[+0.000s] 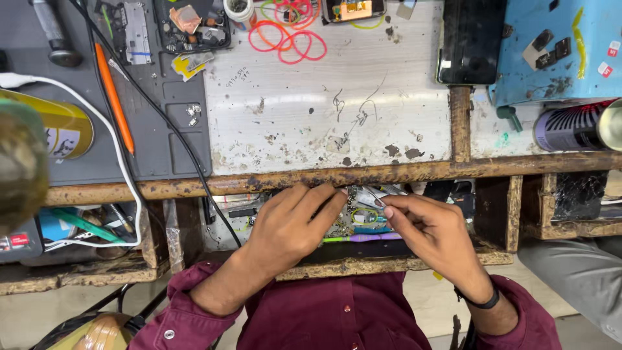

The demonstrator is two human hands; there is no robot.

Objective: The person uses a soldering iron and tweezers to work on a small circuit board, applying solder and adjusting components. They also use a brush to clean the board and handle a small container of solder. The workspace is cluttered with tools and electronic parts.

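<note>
A thin silvery metal piece [370, 196] sits pinched in the grip of the right hand [431, 232], thumb and forefinger closed on its near end, over an open drawer [363, 264] crammed with small parts just below the front edge of the desk [324, 110]. The left hand [291, 227] reaches into the same drawer from 9 o'clock of the piece, fingers bent down into the clutter; whether its grip is closed on anything cannot be told. A black band circles the right wrist, and both arms wear maroon sleeves. At 12 o'clock of the hands the scratched white surface stretches away to a tangle of pink rubber bands [288, 32]. At 10 o'clock lies a grey work mat [162, 129] carrying an orange pencil [115, 87], crossed by black and white cables. At 1 o'clock rest a dark phone [472, 40] and a blue mat [564, 48]; a yellow can [61, 129] lies at 9 o'clock.
</note>
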